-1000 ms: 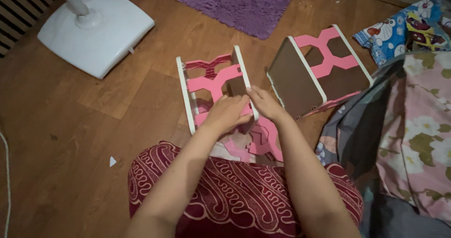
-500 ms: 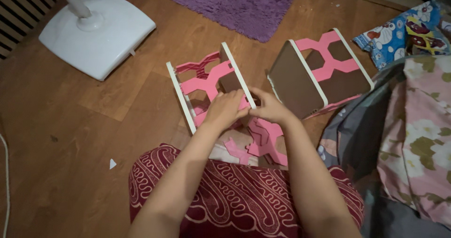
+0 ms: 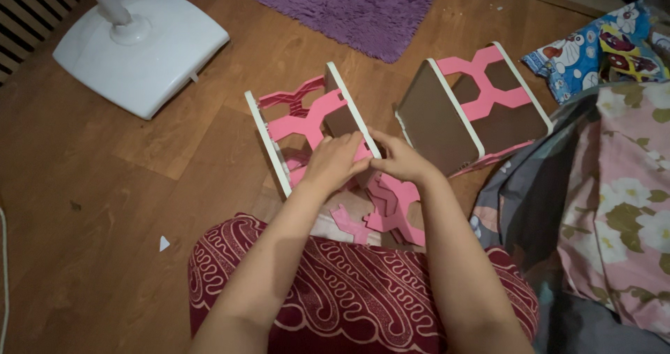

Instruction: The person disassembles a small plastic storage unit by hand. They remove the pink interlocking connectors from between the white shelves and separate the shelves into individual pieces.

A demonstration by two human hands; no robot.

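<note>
Rack section: a pink lattice frame [image 3: 307,127] with white side rails lies tilted on the wooden floor [image 3: 139,179], just beyond the knees.
Left hand [image 3: 336,164]: closed over the near pink lattice beside the right rail.
Right hand [image 3: 401,162]: fingers pinched together on the near end of that rail.
Handling: judged light, stiff plastic; thin lattice bars probably snap if twisted.
Best hold: the white rails are gripped rather than the lattice.
Nearby: loose pink lattice pieces [image 3: 391,211] lie nearer; a second assembled section [image 3: 474,113] stands to the right.

white fan base [image 3: 143,43], purple rug [image 3: 349,5], floral bedding [image 3: 621,186]

Tilted pink-and-white lattice rack [image 3: 307,127] on wooden floor
</note>
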